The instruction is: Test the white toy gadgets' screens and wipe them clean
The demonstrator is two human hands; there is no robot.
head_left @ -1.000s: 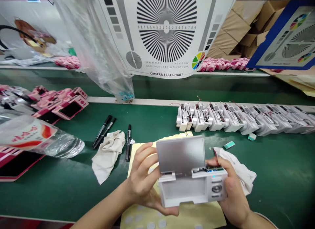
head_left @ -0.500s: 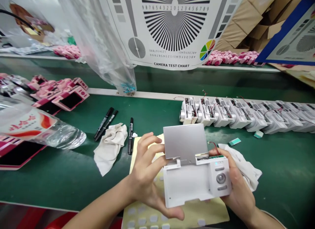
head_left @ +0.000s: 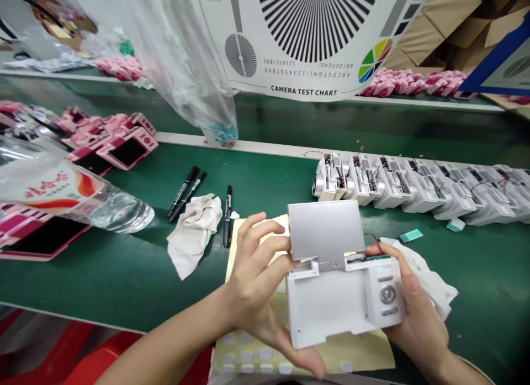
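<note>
Both my hands hold a white camera body (head_left: 331, 305) with its grey screen panel (head_left: 325, 230) flipped up on a hinge. My left hand (head_left: 260, 285) wraps the body's left side, fingers touching the panel's left edge and thumb under the bottom. My right hand (head_left: 414, 313) grips the right end, by the round button pad (head_left: 387, 294). A red wire and a green board show at the top right of the body. Under it lies a yellow sheet (head_left: 356, 354) with white pads.
A row of white camera bodies (head_left: 414, 189) lines the green table (head_left: 124, 263). Three black markers (head_left: 187, 190), a crumpled cloth (head_left: 194, 236) and a plastic bottle (head_left: 74, 194) lie left. Pink cameras (head_left: 120, 147) sit far left. A camera test chart (head_left: 314, 42) and a plastic bag (head_left: 186, 70) hang behind.
The view has tilted down and left, so everything sits a little further right. The white camera body is now turned more face-on to me; my grip is unchanged.
</note>
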